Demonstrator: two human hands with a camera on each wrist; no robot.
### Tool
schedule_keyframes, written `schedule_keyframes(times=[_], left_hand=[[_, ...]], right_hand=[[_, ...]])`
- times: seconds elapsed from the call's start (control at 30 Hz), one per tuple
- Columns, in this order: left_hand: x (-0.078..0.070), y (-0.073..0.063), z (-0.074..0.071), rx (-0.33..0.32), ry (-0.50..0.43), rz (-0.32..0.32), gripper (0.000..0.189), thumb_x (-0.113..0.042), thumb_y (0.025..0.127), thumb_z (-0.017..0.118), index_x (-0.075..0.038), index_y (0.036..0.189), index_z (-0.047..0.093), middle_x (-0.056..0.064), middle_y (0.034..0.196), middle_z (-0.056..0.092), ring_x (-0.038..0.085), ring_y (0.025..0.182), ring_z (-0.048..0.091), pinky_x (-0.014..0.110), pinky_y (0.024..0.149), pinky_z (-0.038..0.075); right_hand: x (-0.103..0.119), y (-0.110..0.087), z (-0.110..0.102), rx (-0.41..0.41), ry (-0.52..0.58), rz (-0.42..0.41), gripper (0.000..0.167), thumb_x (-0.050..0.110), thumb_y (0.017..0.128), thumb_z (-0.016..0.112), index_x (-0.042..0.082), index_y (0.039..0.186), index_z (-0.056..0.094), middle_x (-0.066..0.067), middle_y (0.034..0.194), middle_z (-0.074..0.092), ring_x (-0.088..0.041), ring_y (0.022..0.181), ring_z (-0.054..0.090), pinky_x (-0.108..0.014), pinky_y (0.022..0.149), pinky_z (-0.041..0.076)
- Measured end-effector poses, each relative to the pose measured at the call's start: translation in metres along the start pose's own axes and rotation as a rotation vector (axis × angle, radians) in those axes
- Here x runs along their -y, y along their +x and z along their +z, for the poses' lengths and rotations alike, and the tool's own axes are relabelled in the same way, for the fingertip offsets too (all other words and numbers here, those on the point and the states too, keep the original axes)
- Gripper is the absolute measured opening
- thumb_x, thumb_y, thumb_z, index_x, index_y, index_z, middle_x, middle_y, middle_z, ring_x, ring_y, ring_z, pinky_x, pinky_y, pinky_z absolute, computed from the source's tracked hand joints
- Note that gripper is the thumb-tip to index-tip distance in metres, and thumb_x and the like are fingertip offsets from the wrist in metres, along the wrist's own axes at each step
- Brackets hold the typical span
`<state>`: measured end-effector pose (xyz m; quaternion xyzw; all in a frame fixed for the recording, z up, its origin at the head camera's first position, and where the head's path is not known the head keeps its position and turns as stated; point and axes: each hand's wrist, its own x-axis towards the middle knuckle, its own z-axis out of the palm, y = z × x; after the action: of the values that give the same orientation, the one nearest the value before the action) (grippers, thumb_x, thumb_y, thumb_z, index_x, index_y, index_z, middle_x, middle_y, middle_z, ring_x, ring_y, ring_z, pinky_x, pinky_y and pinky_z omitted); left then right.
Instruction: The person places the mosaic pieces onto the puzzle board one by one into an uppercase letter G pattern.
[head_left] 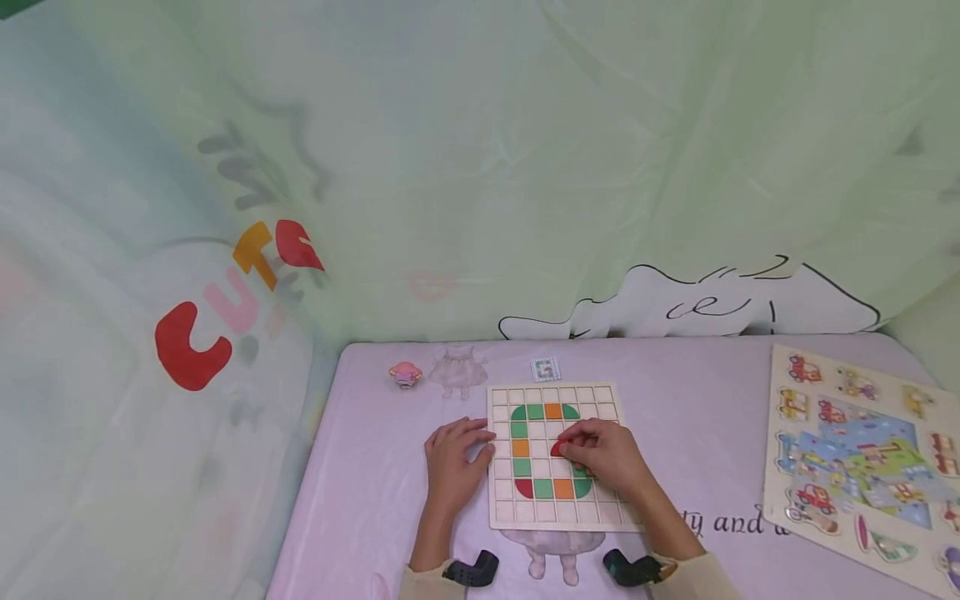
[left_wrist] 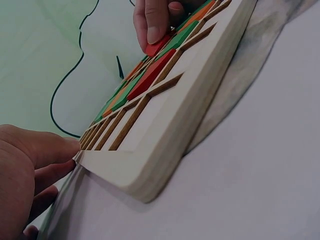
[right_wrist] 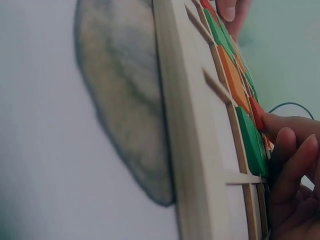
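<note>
A wooden grid board (head_left: 542, 515) lies on the table, with green, orange and red tiles set in its cells in a rounded ring. My right hand (head_left: 606, 457) is over the right part of the board and pinches a red tile (head_left: 557, 448) with a rounded side between thumb and fingertips. Below that hand a green tile (head_left: 581, 468) is partly hidden; I cannot tell whether it lies in a cell. My left hand (head_left: 456, 467) rests at the board's left edge, fingers relaxed and touching the rim. A dark red tile (head_left: 524, 487) fills the ring's lower left corner.
A small patterned card (head_left: 545, 369) lies behind the board. Farther left stands a small pink toy (head_left: 406, 374). On the right is a large picture puzzle board (head_left: 774, 492) with vehicle pieces. A printed curtain (head_left: 480, 208) hangs along the table's back edge.
</note>
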<state>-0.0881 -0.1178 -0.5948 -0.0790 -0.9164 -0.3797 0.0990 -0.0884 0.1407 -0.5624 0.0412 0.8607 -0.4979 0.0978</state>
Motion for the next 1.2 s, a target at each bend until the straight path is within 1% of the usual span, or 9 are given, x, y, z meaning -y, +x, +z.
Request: schedule_keyframes(times=[0.17, 0.23, 0.47, 0.6, 0.83, 1.07, 1.2], left_hand=[[-0.001, 0.0, -0.001, -0.002, -0.007, -0.003, 0.013, -0.021, 0.092, 0.074, -0.024, 0.104, 0.079, -0.006, 0.128, 0.072, 0.024, 0.134, 0.055, 0.058, 0.112, 0.026], [-0.001, 0.0, -0.001, -0.003, -0.009, -0.006, 0.013, -0.021, 0.092, 0.074, -0.024, 0.104, 0.079, -0.006, 0.128, 0.072, 0.024, 0.134, 0.055, 0.058, 0.113, 0.026], [-0.001, 0.0, -0.001, 0.0, -0.01, -0.01, 0.014, -0.021, 0.092, 0.074, -0.024, 0.104, 0.079, -0.005, 0.128, 0.072, 0.024, 0.134, 0.054, 0.058, 0.113, 0.026], [0.0, -0.001, -0.002, -0.002, -0.001, -0.006, 0.013, -0.021, 0.092, 0.074, -0.024, 0.104, 0.079, -0.006, 0.128, 0.072, 0.024, 0.134, 0.055, 0.058, 0.112, 0.026], [0.0, -0.002, -0.001, -0.012, 0.012, 0.002, 0.013, -0.022, 0.091, 0.074, -0.025, 0.103, 0.079, -0.007, 0.127, 0.073, 0.023, 0.133, 0.056, 0.057, 0.111, 0.028], [-0.001, -0.002, 0.001, -0.019, -0.011, 0.019, 0.013, -0.02, 0.09, 0.075, -0.023, 0.103, 0.079, -0.005, 0.125, 0.073, 0.025, 0.132, 0.057, 0.059, 0.111, 0.028], [-0.002, -0.003, 0.0, -0.007, -0.032, 0.001, 0.016, -0.019, 0.091, 0.074, -0.022, 0.106, 0.079, -0.005, 0.125, 0.073, 0.023, 0.133, 0.057, 0.059, 0.113, 0.028]], right_hand=[[-0.001, 0.001, 0.001, -0.011, -0.013, -0.008, 0.014, 0.02, 0.084, 0.084, 0.014, 0.094, 0.077, -0.003, 0.072, 0.062, -0.017, 0.062, 0.055, -0.024, 0.052, 0.046], [-0.001, 0.001, 0.001, -0.013, -0.016, -0.009, 0.015, 0.02, 0.084, 0.084, 0.014, 0.095, 0.077, -0.003, 0.073, 0.061, -0.017, 0.062, 0.055, -0.024, 0.052, 0.046], [0.0, 0.0, 0.001, -0.02, -0.04, -0.012, 0.013, 0.012, 0.084, 0.081, 0.012, 0.096, 0.075, -0.003, 0.074, 0.059, -0.016, 0.058, 0.054, -0.023, 0.049, 0.046], [0.002, -0.001, 0.001, -0.025, -0.062, -0.012, 0.012, 0.011, 0.084, 0.08, 0.012, 0.095, 0.075, -0.002, 0.074, 0.059, -0.015, 0.06, 0.054, -0.023, 0.05, 0.045], [0.003, -0.004, -0.001, -0.013, -0.06, -0.001, 0.015, 0.015, 0.085, 0.081, 0.012, 0.097, 0.074, -0.002, 0.074, 0.059, -0.016, 0.063, 0.054, -0.023, 0.051, 0.044], [0.001, -0.008, -0.006, -0.014, -0.06, -0.006, 0.014, 0.013, 0.087, 0.079, 0.011, 0.101, 0.075, -0.001, 0.072, 0.06, -0.014, 0.061, 0.055, -0.022, 0.053, 0.045], [0.0, -0.015, -0.015, -0.009, -0.045, -0.017, 0.014, 0.016, 0.09, 0.077, 0.012, 0.103, 0.075, -0.001, 0.077, 0.065, -0.014, 0.066, 0.056, -0.022, 0.058, 0.047]])
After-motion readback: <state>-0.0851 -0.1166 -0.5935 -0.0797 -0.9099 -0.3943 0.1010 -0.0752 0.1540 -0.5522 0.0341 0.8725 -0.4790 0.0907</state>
